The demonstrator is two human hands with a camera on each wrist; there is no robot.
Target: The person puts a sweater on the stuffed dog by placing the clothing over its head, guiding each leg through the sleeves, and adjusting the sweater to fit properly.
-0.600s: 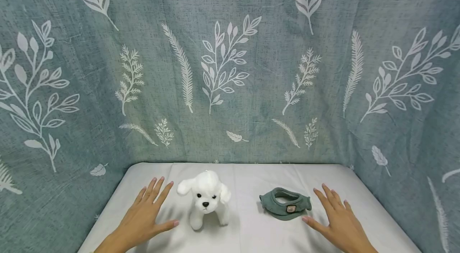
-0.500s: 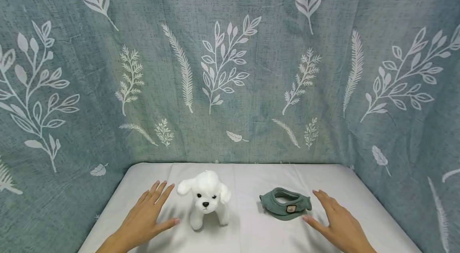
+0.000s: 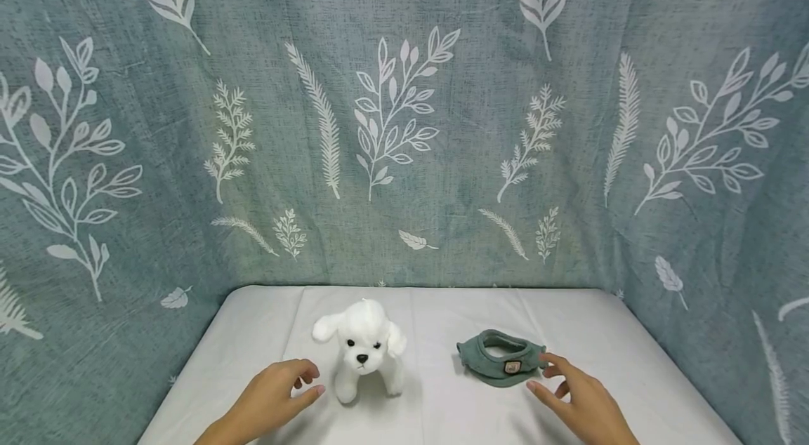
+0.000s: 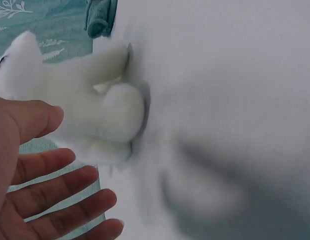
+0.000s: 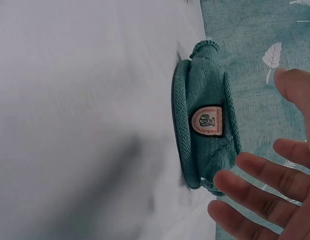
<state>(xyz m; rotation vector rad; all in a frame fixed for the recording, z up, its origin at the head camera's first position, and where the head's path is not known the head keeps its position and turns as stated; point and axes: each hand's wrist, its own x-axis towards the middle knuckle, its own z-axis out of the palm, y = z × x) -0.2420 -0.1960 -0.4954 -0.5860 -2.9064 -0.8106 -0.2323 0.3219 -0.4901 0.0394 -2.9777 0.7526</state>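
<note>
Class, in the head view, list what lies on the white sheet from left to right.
Left hand → fluffy white plush puppy → knitted green pet collar with a small badge → right hand.

Upright white plush dog (image 3: 364,349), green collar (image 3: 501,358)

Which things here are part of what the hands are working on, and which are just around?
In hand:
- white plush dog, nearest the left hand
- green knitted garment with a patch, nearest the right hand

Just around:
- white table cover
- leaf-print curtain behind
</note>
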